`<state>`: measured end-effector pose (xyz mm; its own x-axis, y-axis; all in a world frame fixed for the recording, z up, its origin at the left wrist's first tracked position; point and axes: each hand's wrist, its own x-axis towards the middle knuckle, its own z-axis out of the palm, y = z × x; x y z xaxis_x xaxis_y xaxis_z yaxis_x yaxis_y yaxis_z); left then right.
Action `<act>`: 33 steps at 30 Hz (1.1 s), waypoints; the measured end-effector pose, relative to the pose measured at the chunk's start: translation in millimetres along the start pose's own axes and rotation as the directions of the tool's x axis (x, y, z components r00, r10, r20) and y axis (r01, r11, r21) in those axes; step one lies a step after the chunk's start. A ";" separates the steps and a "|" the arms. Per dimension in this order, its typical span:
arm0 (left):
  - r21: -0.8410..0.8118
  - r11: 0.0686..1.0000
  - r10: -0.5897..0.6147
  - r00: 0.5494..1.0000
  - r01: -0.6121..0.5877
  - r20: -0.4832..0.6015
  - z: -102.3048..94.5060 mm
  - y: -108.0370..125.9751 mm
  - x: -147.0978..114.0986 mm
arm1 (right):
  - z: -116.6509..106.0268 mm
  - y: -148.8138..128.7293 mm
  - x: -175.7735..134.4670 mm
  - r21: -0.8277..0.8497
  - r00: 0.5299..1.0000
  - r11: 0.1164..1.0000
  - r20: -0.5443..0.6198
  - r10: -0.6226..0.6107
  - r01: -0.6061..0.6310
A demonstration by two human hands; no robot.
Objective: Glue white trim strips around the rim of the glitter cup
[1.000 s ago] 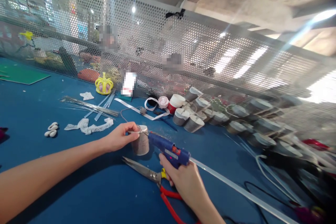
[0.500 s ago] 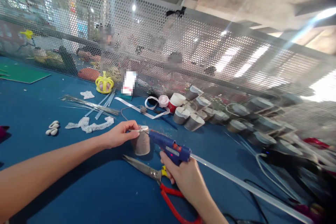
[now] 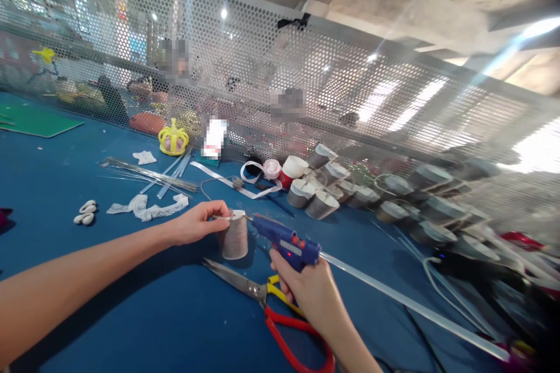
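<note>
My left hand [image 3: 205,222] is closed on the rim of a small grey cup [image 3: 235,239] with a whitish edge, which stands on the blue table. In my right hand [image 3: 301,282] is a blue hot glue gun [image 3: 286,242], gripped by its handle, with a small red light lit. Its nozzle points left and lies close to the cup's rim; whether it touches, I cannot tell. A long clear glue stick [image 3: 406,303] runs out of the gun's back. Scissors [image 3: 258,294] with red and yellow handles lie open below my right hand.
Several grey cups [image 3: 322,203] stand and lie at the right. White lace [image 3: 149,207], thin wires [image 3: 149,172] and a yellow crown [image 3: 174,139] lie at the left. A perforated metal screen [image 3: 262,70] borders the table's back, with people behind it. Black cable [image 3: 422,335] lies at the lower right.
The glue gun has moved slightly right, its nozzle drawing back a little from the cup's rim. My left hand keeps its hold on the cup.
</note>
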<state>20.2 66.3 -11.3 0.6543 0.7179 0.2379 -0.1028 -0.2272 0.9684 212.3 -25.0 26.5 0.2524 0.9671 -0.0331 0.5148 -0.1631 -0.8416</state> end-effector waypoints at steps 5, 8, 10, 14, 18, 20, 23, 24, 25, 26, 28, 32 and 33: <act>0.033 0.999 0.008 1.000 -0.007 -0.011 0.4 0.7 -0.2 | -0.8 -0.6 -3.6 -0.020 0.998 0.999 0.059 -0.038 0.039; 0.041 0.999 0.000 1.000 0.000 -0.008 0.5 1.1 -0.8 | 0.0 2.4 -3.0 -0.017 0.998 0.999 0.050 -0.048 0.049; 0.031 1.000 0.005 1.000 -0.005 0.001 0.2 1.1 -0.9 | 0.3 5.0 -0.6 -0.030 0.998 0.999 0.055 -0.031 0.033; 0.034 0.999 0.014 1.000 -0.014 0.000 -1.5 -0.1 -0.2 | 0.8 8.1 1.9 -0.044 0.999 0.999 0.035 -0.022 0.024; 0.049 0.999 0.018 1.000 -0.018 0.007 -3.0 -2.1 -0.1 | 0.9 7.1 0.1 -0.071 0.999 0.997 0.040 -0.019 0.022; 0.032 0.999 0.014 1.000 -0.014 0.016 -3.0 -2.7 -0.3 | 1.0 5.8 0.8 -0.054 0.999 0.999 0.033 0.005 -0.003; 0.015 1.000 0.003 1.000 -0.003 0.023 -2.5 -2.5 -0.3 | 1.5 3.2 3.6 -0.019 0.998 0.998 0.000 0.059 -0.059; 0.016 1.000 0.003 1.000 -0.003 0.023 -2.3 -2.2 -0.2 | 1.8 2.3 4.3 -0.010 0.997 0.997 -0.013 0.077 -0.077; 0.019 1.000 0.004 1.000 -0.004 0.023 -2.2 -1.7 -0.1 | 1.9 1.3 4.5 -0.004 0.996 0.996 -0.025 0.091 -0.091; 0.024 1.000 0.006 1.000 -0.006 0.022 -2.1 -1.2 -0.1 | 2.0 0.2 4.2 0.002 0.995 0.995 -0.037 0.097 -0.097; 0.034 0.999 0.012 1.000 -0.012 0.017 -2.2 -0.3 -0.2 | 1.7 -1.9 2.5 0.010 0.997 0.997 -0.025 0.078 -0.078; 0.041 0.999 0.015 1.000 -0.015 0.003 -2.8 0.7 -0.9 | 0.5 -4.0 -1.1 -0.008 0.999 1.000 0.032 0.012 -0.012; 0.039 0.999 0.013 1.000 -0.013 0.001 -2.8 0.9 -1.0 | 0.4 -3.8 -1.2 -0.013 0.999 1.000 0.027 0.022 -0.022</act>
<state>17.3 67.3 -10.5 0.6537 0.7141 0.2504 -0.0820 -0.2620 0.9616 209.8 -25.6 29.6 0.2412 0.9682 -0.0663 0.5198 -0.1865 -0.8337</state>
